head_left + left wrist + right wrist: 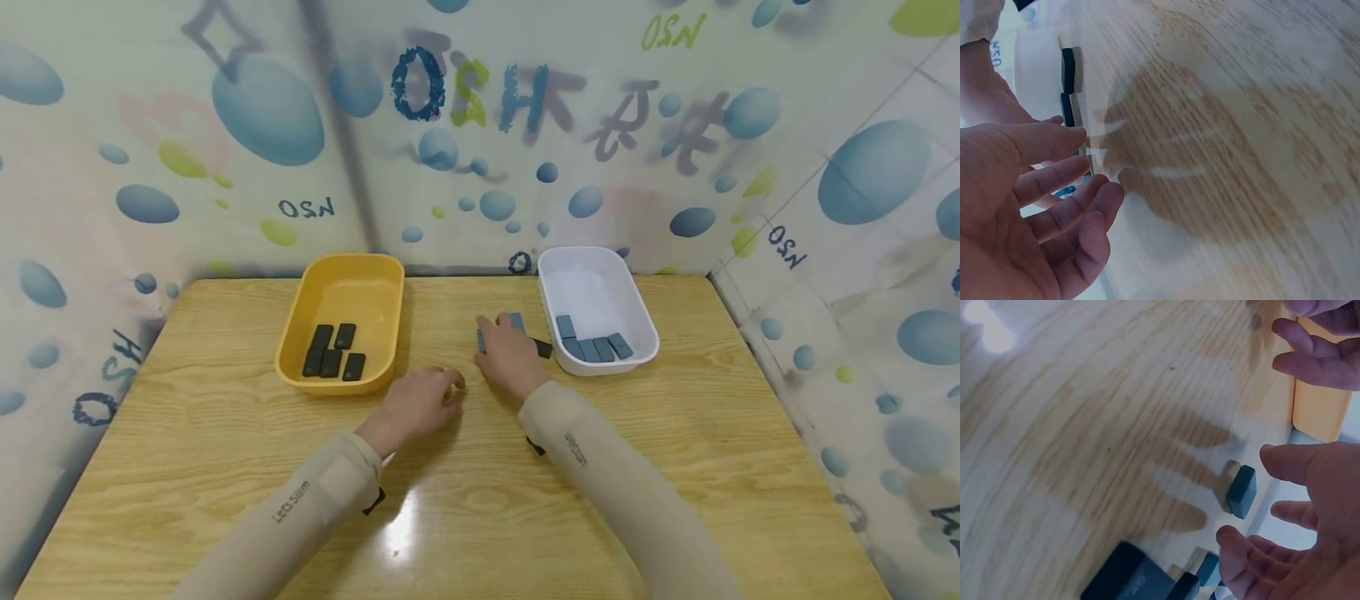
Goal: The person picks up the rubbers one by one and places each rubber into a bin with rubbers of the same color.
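My right hand (510, 354) hovers over small blocks on the table between two bins, thumb and fingers spread. In the right wrist view, a blue-grey block (1242, 492) stands between its thumb and fingers, with gaps visible on both sides. Other blocks lie near that hand: a blue-grey one (516, 320) beyond the fingers and a black one (542, 348) by the white bin (643, 354). My left hand (423, 402) hangs above the table beside the yellow bin (300, 382), fingers loosely bent, holding nothing.
Several black blocks (331, 362) lie in the yellow bin. In the white bin are several blue-grey blocks (589, 350). Both bins stand near the back edge of the wooden table (465, 517), against a patterned wall covering (450, 200).
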Demonstrator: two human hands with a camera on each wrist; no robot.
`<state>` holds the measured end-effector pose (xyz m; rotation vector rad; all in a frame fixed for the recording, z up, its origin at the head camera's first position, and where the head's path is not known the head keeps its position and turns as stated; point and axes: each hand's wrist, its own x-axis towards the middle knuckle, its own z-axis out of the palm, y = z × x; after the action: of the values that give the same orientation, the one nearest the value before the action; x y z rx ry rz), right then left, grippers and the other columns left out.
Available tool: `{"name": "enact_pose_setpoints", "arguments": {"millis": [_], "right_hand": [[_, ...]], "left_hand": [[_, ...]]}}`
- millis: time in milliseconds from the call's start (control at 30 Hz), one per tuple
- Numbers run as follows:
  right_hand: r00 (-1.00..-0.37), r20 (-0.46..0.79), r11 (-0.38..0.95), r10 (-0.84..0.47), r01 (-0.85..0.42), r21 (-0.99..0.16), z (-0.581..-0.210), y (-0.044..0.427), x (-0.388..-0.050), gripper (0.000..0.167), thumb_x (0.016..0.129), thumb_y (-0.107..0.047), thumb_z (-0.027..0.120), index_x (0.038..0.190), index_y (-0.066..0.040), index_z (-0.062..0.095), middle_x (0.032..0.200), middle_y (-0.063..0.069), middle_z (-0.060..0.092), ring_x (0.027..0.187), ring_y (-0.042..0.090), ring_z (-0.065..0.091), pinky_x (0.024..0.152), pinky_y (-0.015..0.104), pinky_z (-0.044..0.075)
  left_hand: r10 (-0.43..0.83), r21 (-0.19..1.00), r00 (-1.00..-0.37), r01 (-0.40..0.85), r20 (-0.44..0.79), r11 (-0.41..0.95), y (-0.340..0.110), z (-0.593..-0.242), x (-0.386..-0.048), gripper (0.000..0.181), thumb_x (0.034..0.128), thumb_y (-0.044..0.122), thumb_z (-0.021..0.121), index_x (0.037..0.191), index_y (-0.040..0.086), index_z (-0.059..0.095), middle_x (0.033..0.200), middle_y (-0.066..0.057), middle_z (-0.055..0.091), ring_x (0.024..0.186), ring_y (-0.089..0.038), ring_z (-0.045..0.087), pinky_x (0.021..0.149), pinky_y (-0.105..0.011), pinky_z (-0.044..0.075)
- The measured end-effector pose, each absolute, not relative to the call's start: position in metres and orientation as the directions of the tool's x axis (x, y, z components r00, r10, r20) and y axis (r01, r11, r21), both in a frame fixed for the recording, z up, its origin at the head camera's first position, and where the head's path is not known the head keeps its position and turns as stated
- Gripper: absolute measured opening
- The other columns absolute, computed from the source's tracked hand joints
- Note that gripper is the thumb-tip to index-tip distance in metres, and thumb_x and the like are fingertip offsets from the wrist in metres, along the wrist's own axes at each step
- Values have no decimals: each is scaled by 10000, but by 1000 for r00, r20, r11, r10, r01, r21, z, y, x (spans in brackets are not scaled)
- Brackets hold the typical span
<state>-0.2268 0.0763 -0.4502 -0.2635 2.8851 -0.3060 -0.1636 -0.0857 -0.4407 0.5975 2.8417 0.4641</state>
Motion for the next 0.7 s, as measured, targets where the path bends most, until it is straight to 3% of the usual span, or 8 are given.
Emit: {"name": "enact_pose_setpoints", "arguments": {"millis": [200,400,700], "right_hand": [[-953,-221,970,-206,-170,-172,-453,67,-230,588,969,-350,570,1493,-183,362,1340,165,445,1089,287,588,835,452,546],[-951,-219,974,-218,-198,-112,-453,63,-234,374,999,-248,523,1363,-162,516,1232,137,506,1090,285,587,848,441,551],[-952,-247,973,-178,-133,-189,-453,63,-237,367,990,-211,550,1347,-136,513,1228,173,520,1012,262,608,841,416,553]], "left_hand": [[415,329,-898,351,-146,877,-87,-440,-164,225,880,251,696,1097,190,691,913,-14,677,788,-160,615,646,-366,503],[423,330,-895,360,-141,873,-87,-440,-164,225,875,250,704,1090,181,696,909,-18,678,792,-167,621,649,-365,504],[424,328,-897,366,-125,871,-89,-441,-164,227,867,257,714,1082,186,696,896,-14,674,775,-172,619,632,-364,499]]}}
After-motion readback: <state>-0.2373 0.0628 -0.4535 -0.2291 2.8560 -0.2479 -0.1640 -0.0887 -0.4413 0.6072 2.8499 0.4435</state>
